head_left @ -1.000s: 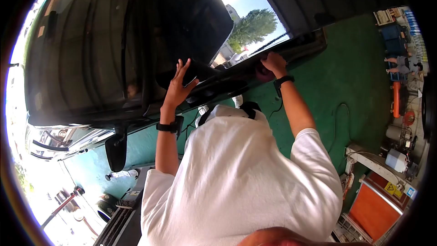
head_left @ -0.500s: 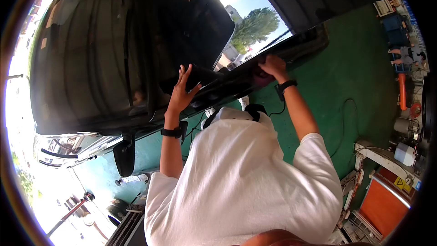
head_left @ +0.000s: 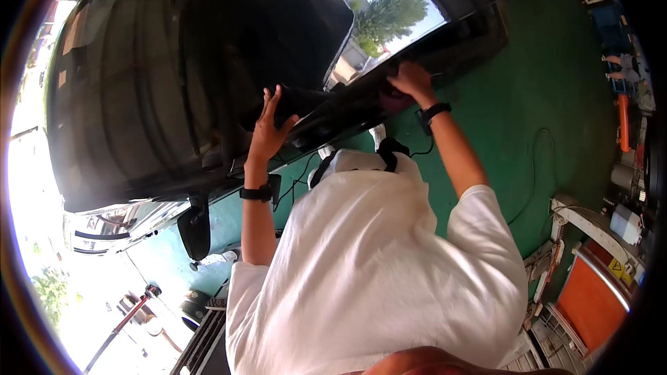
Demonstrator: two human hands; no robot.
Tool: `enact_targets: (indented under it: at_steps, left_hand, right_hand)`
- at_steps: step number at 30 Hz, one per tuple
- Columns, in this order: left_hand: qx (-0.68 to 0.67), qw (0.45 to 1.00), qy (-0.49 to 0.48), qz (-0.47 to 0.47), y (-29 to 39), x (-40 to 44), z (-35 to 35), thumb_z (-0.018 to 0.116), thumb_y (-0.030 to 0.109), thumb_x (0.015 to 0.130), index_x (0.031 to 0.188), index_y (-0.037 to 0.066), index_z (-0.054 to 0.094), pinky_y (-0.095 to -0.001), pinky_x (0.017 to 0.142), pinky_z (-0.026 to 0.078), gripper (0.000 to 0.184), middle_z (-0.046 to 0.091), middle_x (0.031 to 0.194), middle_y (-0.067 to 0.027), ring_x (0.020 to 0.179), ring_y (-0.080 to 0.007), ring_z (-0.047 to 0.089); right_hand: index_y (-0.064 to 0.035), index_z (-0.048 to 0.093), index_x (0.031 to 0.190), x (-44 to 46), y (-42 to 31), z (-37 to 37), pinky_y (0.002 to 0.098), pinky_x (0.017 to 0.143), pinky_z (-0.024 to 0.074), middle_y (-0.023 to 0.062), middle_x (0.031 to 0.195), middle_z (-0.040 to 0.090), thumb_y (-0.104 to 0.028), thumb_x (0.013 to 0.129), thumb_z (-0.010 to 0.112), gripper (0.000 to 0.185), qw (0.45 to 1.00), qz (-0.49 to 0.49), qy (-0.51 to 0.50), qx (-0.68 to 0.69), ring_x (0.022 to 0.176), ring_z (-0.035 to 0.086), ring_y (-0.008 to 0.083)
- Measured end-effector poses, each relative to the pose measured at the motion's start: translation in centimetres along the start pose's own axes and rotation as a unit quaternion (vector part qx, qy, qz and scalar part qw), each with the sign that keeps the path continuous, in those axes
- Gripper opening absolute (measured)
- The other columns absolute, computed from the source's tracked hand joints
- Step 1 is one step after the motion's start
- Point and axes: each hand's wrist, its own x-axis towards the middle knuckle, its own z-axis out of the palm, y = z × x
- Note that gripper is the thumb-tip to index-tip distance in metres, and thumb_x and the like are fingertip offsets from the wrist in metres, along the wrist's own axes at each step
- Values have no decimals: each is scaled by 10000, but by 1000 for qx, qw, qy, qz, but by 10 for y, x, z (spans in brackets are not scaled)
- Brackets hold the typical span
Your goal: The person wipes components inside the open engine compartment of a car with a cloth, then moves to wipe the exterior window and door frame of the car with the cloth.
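A glossy black car [head_left: 132, 97] fills the upper left, its dark lower edge running slantwise past both hands. My left hand [head_left: 266, 135] is raised against a dark panel of the car, fingers stretched out and thumb apart, holding nothing. Farther right, my right hand [head_left: 413, 83] has its fingers curled in at the long dark sill [head_left: 445, 55]. A dull purplish patch [head_left: 396, 102] shows just under it, cloth or reflection, I cannot tell which. Whatever those fingers grip, if anything, is hidden. Both wrists carry black bands.
The car's side mirror [head_left: 194, 230] sticks out at lower left. Thin black cable [head_left: 533, 167] lies on the green floor [head_left: 486, 125]. To the right stand a white metal arm [head_left: 587, 220] and an orange panel [head_left: 590, 295]. A person [head_left: 623, 69] is at the far right.
The view has shifted, so car and hands appear slightly higher. My right hand keeps about the same place on the sill. My left hand stays spread at the car panel.
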Motion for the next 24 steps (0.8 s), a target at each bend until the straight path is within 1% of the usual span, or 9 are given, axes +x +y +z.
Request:
enact_targets:
  at_steps: [2, 3, 6, 9, 13, 15, 18, 21, 24]
  left_hand:
    - [-3, 1000, 5, 9, -3, -2, 1, 749, 227, 862, 1498, 107, 365, -432, 1118, 351, 753, 299, 1504, -322, 1421, -408, 248]
    - [-16, 1000, 0, -25, 1, -2, 0, 745, 220, 867, 1503, 105, 354, -428, 1126, 337, 755, 298, 1511, -311, 1431, -397, 233]
    - [-12, 999, -7, -47, 5, -2, 1, 739, 213, 872, 1510, 114, 343, -421, 1130, 330, 757, 295, 1519, -298, 1437, -386, 223]
    - [-15, 999, 4, -32, -6, -3, 6, 738, 222, 875, 1518, 134, 332, -416, 1127, 333, 765, 271, 1537, -285, 1437, -380, 223]
    - [-15, 998, -11, -56, -7, -2, 6, 736, 131, 852, 1539, 154, 280, -414, 1129, 339, 825, 198, 1569, -273, 1436, -378, 226]
    - [-31, 998, -43, -38, -10, -2, 4, 726, 17, 793, 1562, 176, 193, -421, 1133, 346, 949, 111, 1592, -262, 1431, -380, 238]
    - [-1, 999, -39, -38, -6, -4, 8, 729, -35, 728, 1571, 178, 129, -426, 1142, 348, 1056, 89, 1601, -250, 1438, -369, 236]
    - [10, 998, -12, -56, 2, -4, 19, 782, 1, 698, 1574, 181, 83, -429, 1150, 343, 1135, 54, 1609, -246, 1450, -365, 234]
    - [5, 998, 3, -70, 13, -4, 31, 837, 54, 659, 1571, 146, 1, -442, 1181, 283, 1240, -38, 1609, -258, 1482, -397, 116]
  right_hand:
    - [-38, 715, 927, 14, 43, -8, 505, 811, 552, 222, 979, 702, -524, 778, 693, 509, 999, 40, 9, -6, 962, 672, 401]
    - [-35, 711, 975, 30, 61, -11, 508, 819, 549, 222, 997, 700, -505, 775, 696, 511, 995, 77, -56, 12, 966, 670, 402]
    - [-39, 709, 1007, 52, 89, -7, 495, 829, 548, 204, 1035, 699, -485, 775, 690, 503, 1000, 23, -19, -1, 980, 666, 394]
    - [-41, 710, 1012, 65, 82, 14, 477, 841, 546, 195, 1070, 693, -471, 772, 687, 493, 995, -67, -55, -40, 998, 662, 383]
    - [-40, 718, 987, 33, 14, 2, 468, 837, 547, 187, 1066, 695, -465, 769, 686, 478, 994, -83, -61, -31, 1000, 666, 365]
    - [-8, 717, 895, 20, -3, 5, 459, 787, 544, 211, 971, 696, -471, 795, 665, 476, 988, -129, -75, 37, 917, 671, 384]
    - [-9, 714, 922, 44, 26, 5, 455, 758, 551, 206, 950, 702, -429, 793, 671, 441, 983, -154, -100, 20, 872, 678, 392]
    - [-53, 716, 1005, 60, 61, -19, 472, 817, 553, 177, 1028, 702, -398, 779, 681, 414, 991, -88, -101, -13, 975, 673, 354]
    - [-66, 721, 965, 53, 60, -20, 478, 774, 559, 178, 972, 709, -378, 769, 692, 370, 983, -158, -17, -87, 924, 685, 351]
